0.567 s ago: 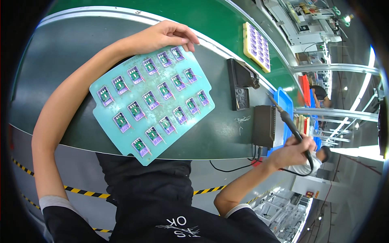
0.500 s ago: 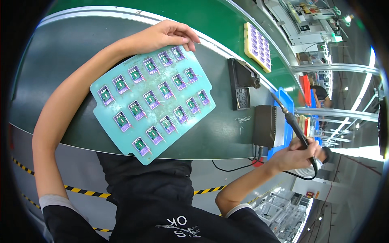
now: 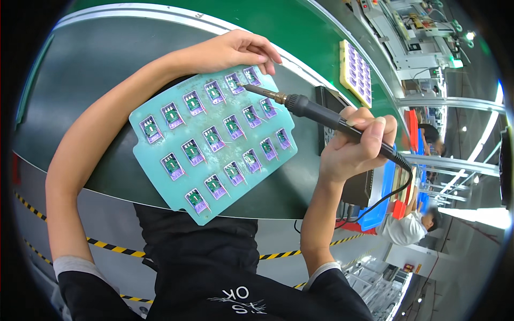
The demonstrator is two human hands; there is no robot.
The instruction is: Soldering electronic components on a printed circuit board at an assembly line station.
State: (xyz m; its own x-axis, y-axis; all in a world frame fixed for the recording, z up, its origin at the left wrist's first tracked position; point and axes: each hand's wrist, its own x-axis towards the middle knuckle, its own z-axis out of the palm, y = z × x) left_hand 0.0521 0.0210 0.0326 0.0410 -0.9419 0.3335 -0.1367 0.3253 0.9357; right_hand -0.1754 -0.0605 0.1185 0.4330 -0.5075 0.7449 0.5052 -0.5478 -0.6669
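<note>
A soldering iron (image 3: 316,111) with a black handle is gripped in my right hand (image 3: 357,142). Its metal tip points left, at or just over one of the small purple housings (image 3: 234,84) near the tray's far right corner; actual contact is too small to tell. The light green tray (image 3: 160,179) bears several rows of these housings, each with a green circuit board and thin wires. My left forearm curves round the tray's left side. Across its far edge lies my left hand (image 3: 251,51), fingers loosely bent and thumb apart, nothing visible in them.
A black iron stand (image 3: 327,99) and a dark box-shaped unit (image 3: 357,190) are partly hidden behind my right hand. Beyond the metal rail, a cream tray (image 3: 348,80) of purple parts sits on the green surface. Blue bins (image 3: 377,214) and a person (image 3: 407,227) are at the right.
My right hand has brought the soldering iron left from beside the dark unit to over the tray. The left hand stays at the tray's far edge; the whole view has shifted slightly.
</note>
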